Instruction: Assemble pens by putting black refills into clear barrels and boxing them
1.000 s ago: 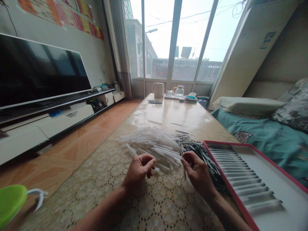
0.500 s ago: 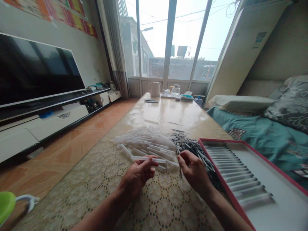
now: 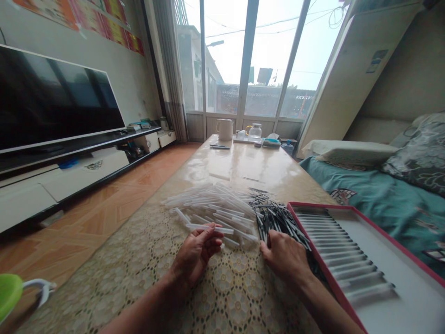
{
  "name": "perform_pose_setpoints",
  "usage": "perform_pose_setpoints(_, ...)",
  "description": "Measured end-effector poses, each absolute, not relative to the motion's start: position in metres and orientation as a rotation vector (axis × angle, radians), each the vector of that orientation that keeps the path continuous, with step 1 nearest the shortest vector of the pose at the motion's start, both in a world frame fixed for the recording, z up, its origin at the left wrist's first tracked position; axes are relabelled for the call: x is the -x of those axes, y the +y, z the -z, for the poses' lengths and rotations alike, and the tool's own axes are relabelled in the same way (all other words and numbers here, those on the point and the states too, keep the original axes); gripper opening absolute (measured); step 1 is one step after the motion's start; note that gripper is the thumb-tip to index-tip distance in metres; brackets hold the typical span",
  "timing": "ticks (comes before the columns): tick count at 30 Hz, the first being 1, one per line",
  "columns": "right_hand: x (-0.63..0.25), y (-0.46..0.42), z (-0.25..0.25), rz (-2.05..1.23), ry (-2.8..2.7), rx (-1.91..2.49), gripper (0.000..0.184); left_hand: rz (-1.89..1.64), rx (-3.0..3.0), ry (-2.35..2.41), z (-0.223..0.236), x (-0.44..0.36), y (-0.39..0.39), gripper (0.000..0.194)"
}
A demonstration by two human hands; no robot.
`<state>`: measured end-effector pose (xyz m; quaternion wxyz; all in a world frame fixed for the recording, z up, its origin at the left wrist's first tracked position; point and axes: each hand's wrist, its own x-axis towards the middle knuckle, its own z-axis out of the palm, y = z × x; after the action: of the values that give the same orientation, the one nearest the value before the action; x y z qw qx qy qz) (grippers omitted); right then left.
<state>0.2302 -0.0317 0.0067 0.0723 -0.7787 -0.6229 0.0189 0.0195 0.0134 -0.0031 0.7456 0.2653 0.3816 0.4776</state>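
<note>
My left hand (image 3: 200,248) pinches a translucent white plastic tube (image 3: 224,230) between thumb and fingers, holding it roughly level. Just beyond lies a loose heap of similar tubes (image 3: 212,199) on the patterned table cover. To the right, my right hand (image 3: 283,255) is closed at the near edge of a pile of thin black sticks (image 3: 278,218). Its fingertips touch the pile, but what they grip is hidden. Beside that hand sits a shallow red-rimmed box (image 3: 325,269), holding a row of pale tubes with dark ends (image 3: 342,246).
At the table's far end stand a beige pitcher (image 3: 225,130), a glass jug (image 3: 255,131) and a tissue pack (image 3: 271,141). A teal-covered bed or sofa (image 3: 368,190) borders the right side. A green seat (image 3: 9,292) is at lower left.
My left hand, without a visible tube a second ago, now holds one. My right hand has moved down onto the near edge of the black pile, its fingers turned under. The view has shifted slightly.
</note>
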Motion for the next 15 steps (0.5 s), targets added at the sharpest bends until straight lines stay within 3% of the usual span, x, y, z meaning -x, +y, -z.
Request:
perform_pose_setpoints(8, -0.240, -0.029, -0.009, -0.049, -1.796, 2.306, 0.021, -1.072, -0.582, 0.854, 0.001, -0.020, 0.014, 0.007)
perform_pose_setpoints(15, -0.247, -0.030, -0.020, 0.335, -1.575, 2.296, 0.015, -1.064, -0.584, 0.849, 0.002, -0.020, 0.014, 0.008)
